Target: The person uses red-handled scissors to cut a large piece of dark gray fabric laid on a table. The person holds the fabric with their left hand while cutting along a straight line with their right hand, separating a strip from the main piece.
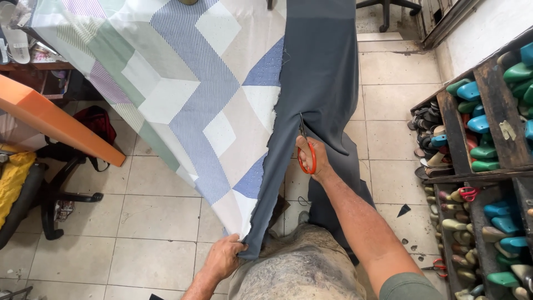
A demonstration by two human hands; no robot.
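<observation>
Patterned fabric (183,94): biggest thing in view, geometric blocks in blue stripes, green, beige and white, hanging diagonally from the upper left down to the lower centre. Its reverse side is dark grey (319,72), showing as a wide panel on the right half, draped down toward the floor.

Tiled floor (139,222): beige tiles, small dark fabric scraps (403,210) lying on the right.

Wooden shelving (488,161) along the right wall: packed with shoe lasts (480,150) in teal, blue and green, with beige ones lower down.

Orange foam slab (50,116) at left, tilted. Black office chair (55,194) under it, yellow cloth (12,178) on the seat.

Right hand (312,157): fingers through the loops of orange-handled scissors (305,150), clenched on them. Blades point up and sit in the grey fabric at the cut line. Can't tell how far the blades are apart.

Left hand (223,258): low in the frame, pinching the bottom corner of the fabric where the patterned and grey sides meet, holding it taut below the scissors. The two hands are well apart.

Second pair of red-handled scissors (469,193) on the shelf, and another (436,266) on the floor near the shelf base.
</observation>
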